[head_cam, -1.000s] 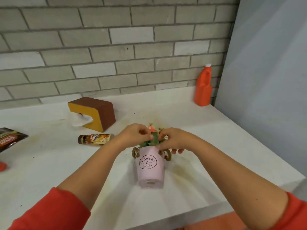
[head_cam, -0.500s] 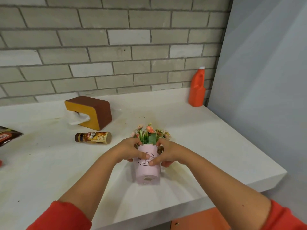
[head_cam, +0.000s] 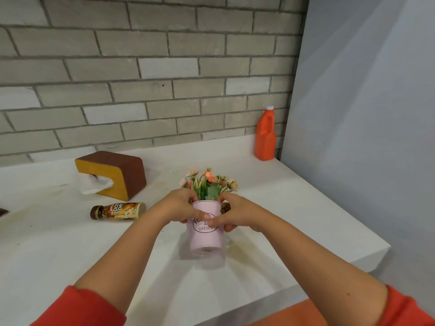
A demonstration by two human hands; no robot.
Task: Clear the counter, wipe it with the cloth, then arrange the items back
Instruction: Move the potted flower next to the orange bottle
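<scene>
The left hand (head_cam: 180, 208) and right hand (head_cam: 238, 214) clasp the "& GARDEN" pot (head_cam: 206, 240); bottle (head_cam: 117, 210) reads "LUCKY DAY".

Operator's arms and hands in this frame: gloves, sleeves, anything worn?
Two bare hands, left hand and right hand: no gloves, rings, watch or bands visible. Forearms are bare. Red sleeves, left sleeve and right sleeve, end near the elbows; no print visible on the fabric.
</scene>
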